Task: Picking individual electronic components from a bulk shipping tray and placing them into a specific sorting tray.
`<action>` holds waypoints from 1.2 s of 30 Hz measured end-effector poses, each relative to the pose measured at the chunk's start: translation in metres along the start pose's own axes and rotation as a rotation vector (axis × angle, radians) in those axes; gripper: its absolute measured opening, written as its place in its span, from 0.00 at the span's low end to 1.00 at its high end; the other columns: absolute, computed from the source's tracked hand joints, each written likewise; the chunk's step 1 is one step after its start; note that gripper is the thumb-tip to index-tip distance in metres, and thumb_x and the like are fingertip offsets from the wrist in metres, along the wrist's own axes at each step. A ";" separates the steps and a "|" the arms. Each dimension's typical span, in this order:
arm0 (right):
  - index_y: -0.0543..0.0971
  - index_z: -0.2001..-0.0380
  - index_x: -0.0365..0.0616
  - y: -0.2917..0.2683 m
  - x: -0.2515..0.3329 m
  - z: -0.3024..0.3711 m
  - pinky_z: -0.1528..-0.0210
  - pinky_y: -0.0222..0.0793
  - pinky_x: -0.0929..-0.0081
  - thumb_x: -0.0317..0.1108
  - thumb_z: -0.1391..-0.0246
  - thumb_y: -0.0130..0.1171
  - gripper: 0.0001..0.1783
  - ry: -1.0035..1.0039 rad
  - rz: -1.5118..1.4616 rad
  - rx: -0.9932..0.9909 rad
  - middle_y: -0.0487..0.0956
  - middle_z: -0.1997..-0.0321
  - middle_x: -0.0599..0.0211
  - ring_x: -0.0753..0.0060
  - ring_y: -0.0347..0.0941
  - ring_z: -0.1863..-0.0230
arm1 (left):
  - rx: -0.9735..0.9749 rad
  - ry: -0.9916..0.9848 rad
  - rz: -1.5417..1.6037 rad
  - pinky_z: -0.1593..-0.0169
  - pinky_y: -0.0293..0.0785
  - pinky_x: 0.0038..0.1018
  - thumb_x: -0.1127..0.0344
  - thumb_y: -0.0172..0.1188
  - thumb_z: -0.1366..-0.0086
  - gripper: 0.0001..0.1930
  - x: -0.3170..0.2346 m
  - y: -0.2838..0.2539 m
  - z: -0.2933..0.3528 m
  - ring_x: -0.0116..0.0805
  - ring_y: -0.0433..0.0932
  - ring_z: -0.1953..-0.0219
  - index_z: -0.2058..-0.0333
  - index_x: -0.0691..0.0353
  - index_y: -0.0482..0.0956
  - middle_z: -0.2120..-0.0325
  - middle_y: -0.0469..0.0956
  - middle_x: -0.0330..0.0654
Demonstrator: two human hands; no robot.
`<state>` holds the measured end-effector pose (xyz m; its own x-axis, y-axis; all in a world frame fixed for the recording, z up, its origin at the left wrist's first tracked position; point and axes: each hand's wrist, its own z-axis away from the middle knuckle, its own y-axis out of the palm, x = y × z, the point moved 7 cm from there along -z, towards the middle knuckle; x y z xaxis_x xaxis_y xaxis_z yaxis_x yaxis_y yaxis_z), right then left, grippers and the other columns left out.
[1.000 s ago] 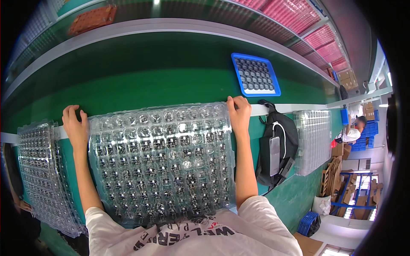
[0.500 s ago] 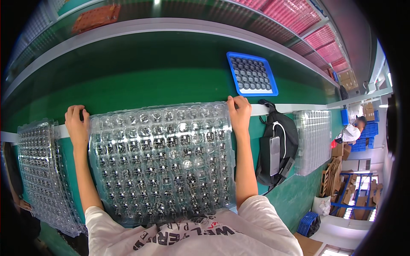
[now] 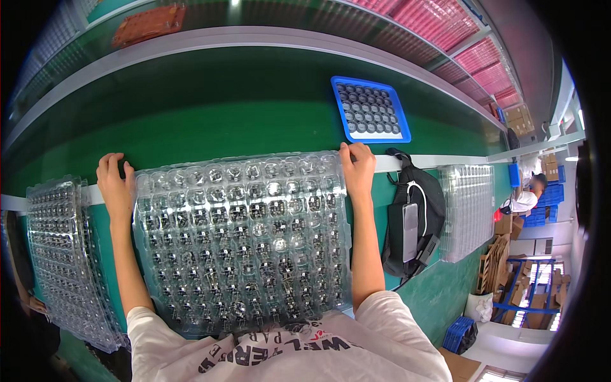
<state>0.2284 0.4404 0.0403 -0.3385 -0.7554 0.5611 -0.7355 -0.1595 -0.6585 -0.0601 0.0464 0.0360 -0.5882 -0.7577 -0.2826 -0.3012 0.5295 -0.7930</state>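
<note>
A wide clear plastic blister tray (image 3: 210,245) lies in front of me, its near edge against my shirt. Rows of round pockets cover it, many holding small dark, shiny parts; the pockets along the far edge look clear. My left hand (image 3: 115,191) is closed at the tray's far left corner, fingers curled over. At the far right corner, my right hand (image 3: 358,172) grips the rim in the same way, its fingertips partly hidden. Beyond the right hand, a blue tray (image 3: 403,124) with rows of round grey parts sits on the green belt (image 3: 242,114).
Another clear blister tray stack (image 3: 63,254) stands at left, beside a person's arm. At right are a black bag (image 3: 428,197) with a grey device (image 3: 402,229) and stacked clear trays (image 3: 468,210). An orange tray (image 3: 149,25) lies on the far upper level.
The blue tray has shifted slightly left along the belt, and the orange tray slightly right. Both my hands keep about the same place on the blister tray.
</note>
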 end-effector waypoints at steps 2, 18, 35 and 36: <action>0.74 0.81 0.31 -0.001 -0.001 0.000 0.72 0.60 0.67 0.28 0.49 0.59 0.12 0.002 0.007 0.002 0.72 0.81 0.59 0.63 0.65 0.77 | 0.030 -0.012 0.002 0.52 0.68 0.39 0.70 0.54 0.40 0.10 0.003 0.002 0.000 0.50 0.72 0.56 0.61 0.66 0.75 0.59 0.74 0.49; 0.75 0.80 0.36 -0.005 -0.032 0.003 0.70 0.63 0.60 0.30 0.49 0.58 0.10 -0.003 0.039 -0.003 0.73 0.79 0.55 0.53 0.68 0.74 | -0.115 0.038 -0.013 0.50 0.67 0.42 0.70 0.57 0.46 0.11 -0.008 -0.002 -0.002 0.51 0.70 0.54 0.63 0.63 0.75 0.59 0.73 0.49; 0.76 0.70 0.33 -0.009 -0.021 0.004 0.60 0.67 0.73 0.29 0.42 0.53 0.09 0.077 -0.042 -0.113 0.77 0.69 0.60 0.68 0.72 0.66 | -0.063 -0.061 0.001 0.51 0.65 0.40 0.69 0.58 0.46 0.13 -0.003 -0.004 0.003 0.48 0.69 0.54 0.61 0.64 0.75 0.58 0.71 0.49; 0.76 0.69 0.33 -0.010 -0.020 0.004 0.60 0.67 0.73 0.29 0.43 0.53 0.08 0.057 -0.006 -0.122 0.77 0.68 0.60 0.67 0.72 0.65 | -0.123 -0.074 0.009 0.51 0.65 0.40 0.69 0.58 0.46 0.13 -0.003 -0.010 0.002 0.49 0.69 0.54 0.61 0.64 0.75 0.58 0.71 0.49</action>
<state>0.2449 0.4551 0.0337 -0.3640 -0.7164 0.5952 -0.8027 -0.0827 -0.5906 -0.0538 0.0428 0.0432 -0.5357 -0.7764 -0.3320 -0.3882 0.5756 -0.7197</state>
